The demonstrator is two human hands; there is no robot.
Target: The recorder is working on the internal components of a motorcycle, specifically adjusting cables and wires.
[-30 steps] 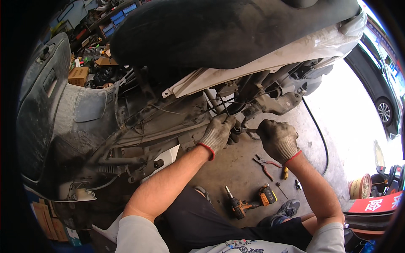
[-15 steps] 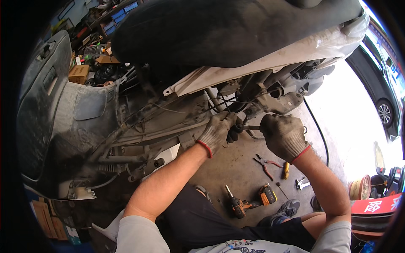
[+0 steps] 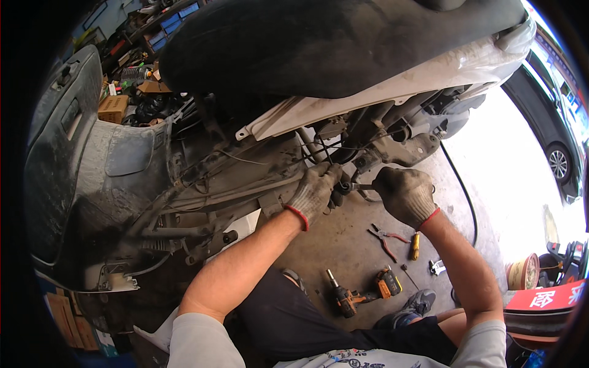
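I sit under the raised, grimy underside of a scooter (image 3: pixel 215 178) with its black seat above. My left hand (image 3: pixel 315 190), in a dirty grey glove with a red cuff, grips a dark part on the frame near some cables. My right hand (image 3: pixel 405 195), gloved the same way, is closed around a thin metal tool (image 3: pixel 362 186) whose tip points left at the spot the left hand holds. The two hands are almost touching. What exactly the tool tip meets is hidden by the left fingers.
On the concrete floor lie an orange and black cordless drill (image 3: pixel 359 295), red-handled pliers (image 3: pixel 385 239), a yellow-handled screwdriver (image 3: pixel 415 245) and a small metal piece (image 3: pixel 437 267). A black hose (image 3: pixel 466 196) runs right. A dark car (image 3: pixel 552 122) stands at the right; shelves and boxes (image 3: pixel 113 107) upper left.
My right hand rose from lower right and closed in toward the left hand, bringing the tool up to the part. My left hand stayed on the frame.
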